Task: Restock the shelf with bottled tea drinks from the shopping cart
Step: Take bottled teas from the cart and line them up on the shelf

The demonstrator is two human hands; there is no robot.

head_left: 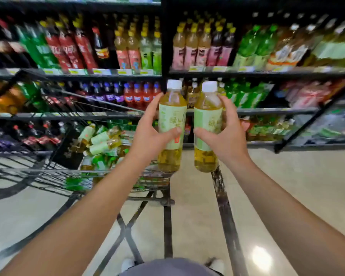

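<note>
Each grip holds an upright tea bottle: left grip [149, 134], right grip [226, 134]. Bottles stand just apart. The cart [48, 172] lies left of both grips

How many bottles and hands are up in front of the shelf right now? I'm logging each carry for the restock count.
Tea bottles held upright: 2, left bottle and right bottle
Hands holding them: 2, left hand and right hand
Total: 4
</note>
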